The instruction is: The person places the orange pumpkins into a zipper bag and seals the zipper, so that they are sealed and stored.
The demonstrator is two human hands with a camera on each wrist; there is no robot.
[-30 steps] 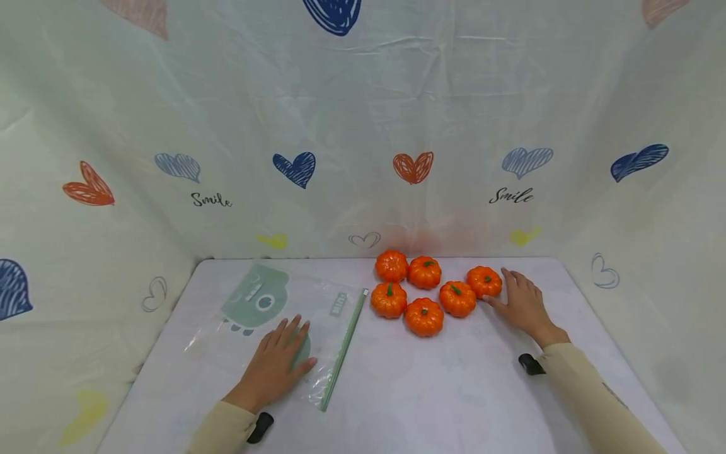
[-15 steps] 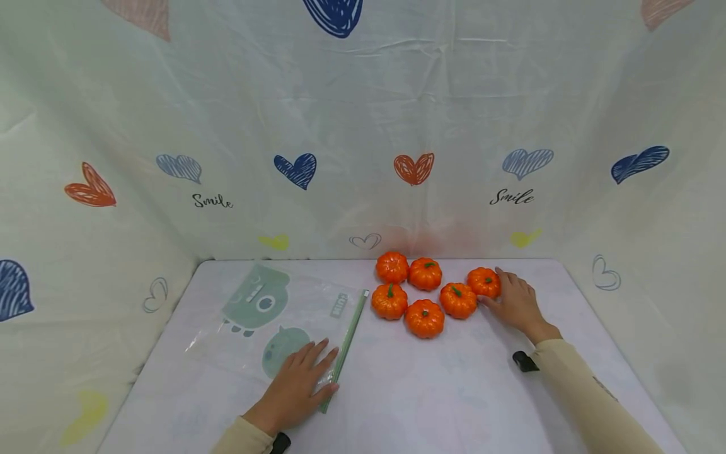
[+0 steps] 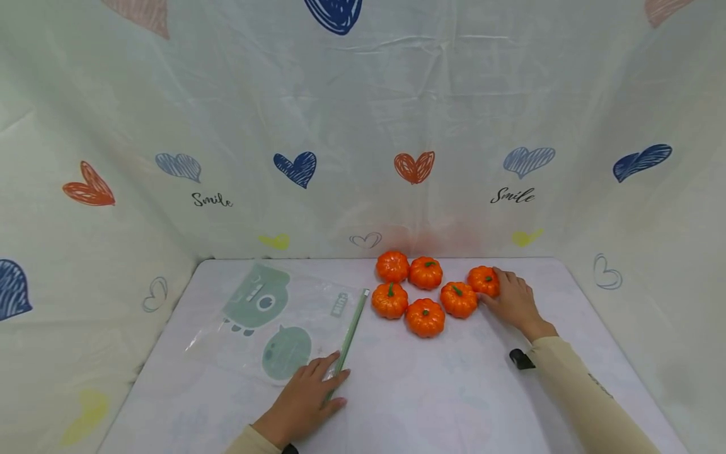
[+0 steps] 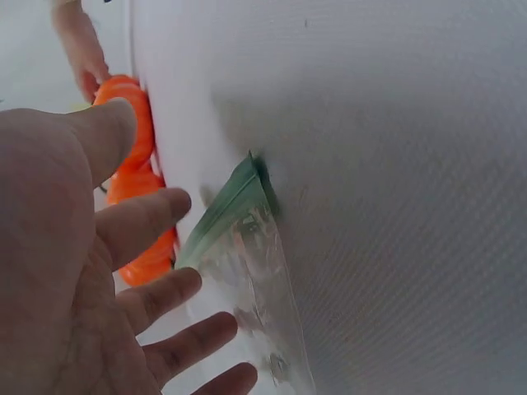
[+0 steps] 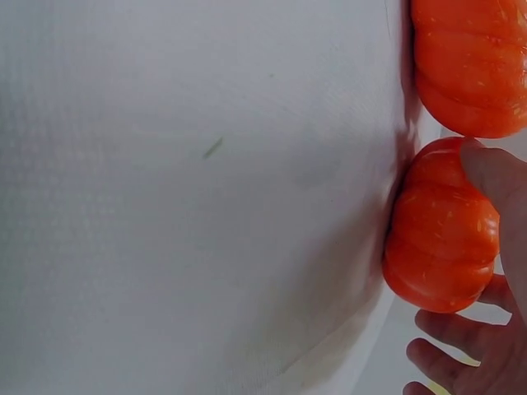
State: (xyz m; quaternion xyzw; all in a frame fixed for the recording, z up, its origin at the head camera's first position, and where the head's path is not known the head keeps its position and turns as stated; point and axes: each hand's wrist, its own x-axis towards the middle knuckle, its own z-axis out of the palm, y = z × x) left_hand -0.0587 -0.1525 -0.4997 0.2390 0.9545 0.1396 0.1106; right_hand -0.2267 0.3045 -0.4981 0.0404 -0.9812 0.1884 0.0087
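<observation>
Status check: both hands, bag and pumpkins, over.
Left hand flat on zip bag's green seal edge. Right hand touching rightmost pumpkin, fingers around it. Nothing between bag and pumpkins.

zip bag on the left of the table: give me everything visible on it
The zip bag is clear, thin plastic, lying flat on the white table, left of the six orange pumpkins and apart from them. Two pale green cartoon shapes are printed on it, plus a small green label near the closure. A green zip strip runs along its right edge; whether it is sealed cannot be told. It looks empty. The left hand rests on the strip's near end, fingers fairly straight. In the left wrist view the near corner lifts slightly.
</observation>
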